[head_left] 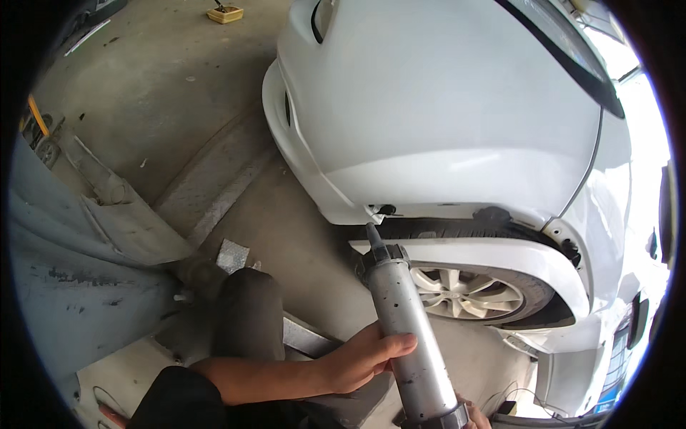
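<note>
My left hand (361,361) is closed around the silver barrel of a cylindrical sealant gun (411,314). My right hand (473,415) shows partly at the bottom edge, fingers curled at the gun's rear end. The gun's tapered nozzle (373,236) points up toward a white car bumper (336,186), beside its lower corner with a small dark opening; whether they touch I cannot tell. Just right of the nozzle, a white wheel-arch trim (504,250) curves over a tyre with a silver alloy wheel (464,297), with a dark gap along the trim's upper edge.
My bent knee (250,314) is at lower middle. Worn grey panels (93,300) fill the left side. Flat strips (232,186) lie on the concrete floor (164,86), with a small yellow container (225,16) farther back. Thin cables (529,393) run at lower right.
</note>
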Demonstrator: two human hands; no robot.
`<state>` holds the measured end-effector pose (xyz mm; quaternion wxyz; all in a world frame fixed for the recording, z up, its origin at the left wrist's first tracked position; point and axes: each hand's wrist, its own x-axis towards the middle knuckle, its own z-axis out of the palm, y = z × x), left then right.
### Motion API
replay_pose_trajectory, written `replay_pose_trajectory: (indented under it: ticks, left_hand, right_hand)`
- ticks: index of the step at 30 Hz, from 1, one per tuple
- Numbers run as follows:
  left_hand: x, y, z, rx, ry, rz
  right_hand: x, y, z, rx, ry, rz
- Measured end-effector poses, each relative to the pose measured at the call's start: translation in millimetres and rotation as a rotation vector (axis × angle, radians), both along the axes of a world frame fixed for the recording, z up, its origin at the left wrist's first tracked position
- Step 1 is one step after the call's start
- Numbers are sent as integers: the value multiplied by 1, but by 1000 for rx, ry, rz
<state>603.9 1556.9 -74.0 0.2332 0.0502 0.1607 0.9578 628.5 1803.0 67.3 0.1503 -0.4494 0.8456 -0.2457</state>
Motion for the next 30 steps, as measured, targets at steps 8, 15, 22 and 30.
replay_pose_trajectory:
  ticks: [8, 15, 22, 30]
  left_hand:
    - [-4, -7, -25, -26, 16, -2]
    - [3, -19, -39, 66, -43, 95]
    - [1, -49, -20, -4, -126, 109]
    - [14, -63, -35, -55, -169, 132]
  right_hand:
    - [25, 4, -32, 88, 163, -42]
    - [2, -52, -5, 197, 112, 64]
    - [18, -97, 24, 341, 309, 139]
    - [41, -119, 17, 436, 541, 183]
